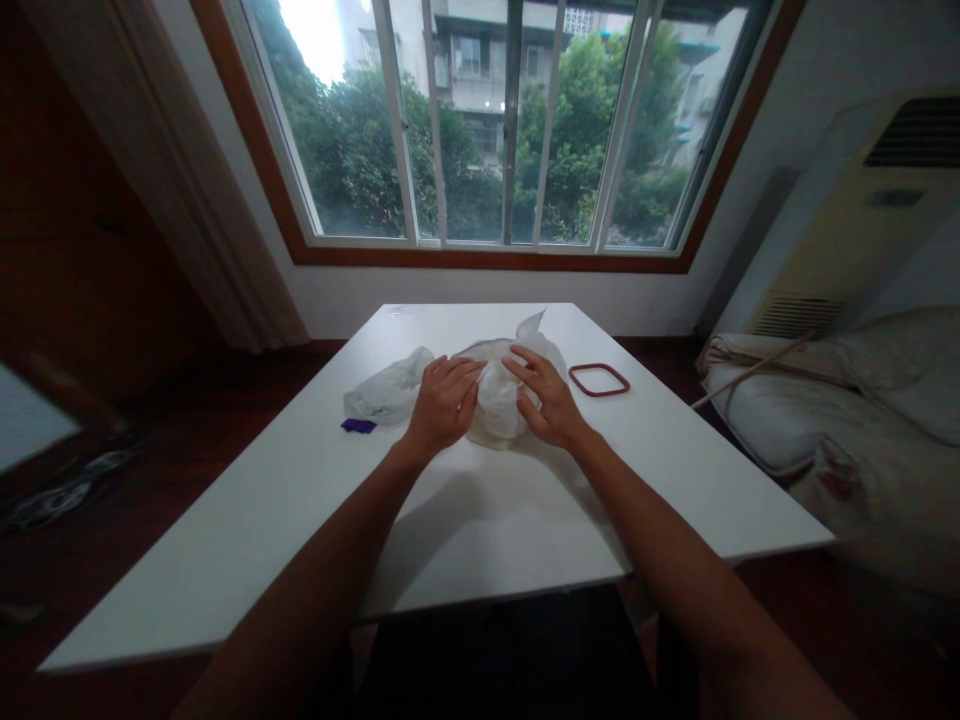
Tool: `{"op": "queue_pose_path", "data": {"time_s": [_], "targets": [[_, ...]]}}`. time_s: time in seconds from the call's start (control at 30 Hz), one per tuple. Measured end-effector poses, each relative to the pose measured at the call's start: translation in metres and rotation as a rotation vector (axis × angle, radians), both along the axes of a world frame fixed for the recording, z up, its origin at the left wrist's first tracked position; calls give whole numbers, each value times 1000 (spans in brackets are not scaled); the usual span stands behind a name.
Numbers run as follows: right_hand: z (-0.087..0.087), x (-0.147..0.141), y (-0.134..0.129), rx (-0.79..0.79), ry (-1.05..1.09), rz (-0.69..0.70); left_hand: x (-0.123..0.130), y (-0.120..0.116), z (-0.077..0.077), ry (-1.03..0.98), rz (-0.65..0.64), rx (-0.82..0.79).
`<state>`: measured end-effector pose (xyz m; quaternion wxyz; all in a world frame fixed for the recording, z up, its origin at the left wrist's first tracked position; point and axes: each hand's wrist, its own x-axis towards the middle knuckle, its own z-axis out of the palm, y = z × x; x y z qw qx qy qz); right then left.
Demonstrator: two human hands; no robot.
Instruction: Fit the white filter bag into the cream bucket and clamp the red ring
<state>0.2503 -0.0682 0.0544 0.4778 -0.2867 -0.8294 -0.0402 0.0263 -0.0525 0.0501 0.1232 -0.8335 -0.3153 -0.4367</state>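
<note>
A rounded, whitish bundle wrapped in thin, see-through plastic or cloth (499, 408) sits on the white table (480, 530); what is inside it does not show clearly. My left hand (447, 400) lies along its left side, with the fingers stretched out toward its top. On the other side, my right hand (546, 398) has its fingers spread over the bundle's upper right. A pointed corner of the wrapping (531, 325) sticks up behind my fingers. Left of my left hand lies a crumpled, translucent plastic bag (386, 388).
A small purple piece (358, 426) lies by the crumpled bag. Right of the bundle is a reddish-brown, rounded-square ring (599, 368). Past the table's right edge stands a covered sofa (780, 420) with a thin stick (750, 372). A window (480, 130) is ahead.
</note>
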Motion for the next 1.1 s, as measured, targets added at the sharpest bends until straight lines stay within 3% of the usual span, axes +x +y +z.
{"op": "queue_pose_path", "data": {"time_s": [0.23, 0.4, 0.53, 0.67, 0.8, 0.97, 1.1], "targets": [[-1, -10, -1, -9, -12, 2, 17, -7, -1, 91, -158, 63], [-1, -4, 7, 7, 67, -63, 16, -9, 2, 29, -92, 27], [-1, 1, 9, 4, 91, -72, 1, 0, 0, -107, 35, 41], [1, 0, 7, 27, 126, -79, -29, 22, -13, -150, 98, 22], [0, -3, 6, 24, 188, -99, -52, 40, -25, -147, 110, -152], [1, -6, 2, 10, 216, -28, -43, 43, -23, -405, 140, -381], [4, -9, -3, 36, 172, -5, -23, 35, -10, -632, 95, -311]]}}
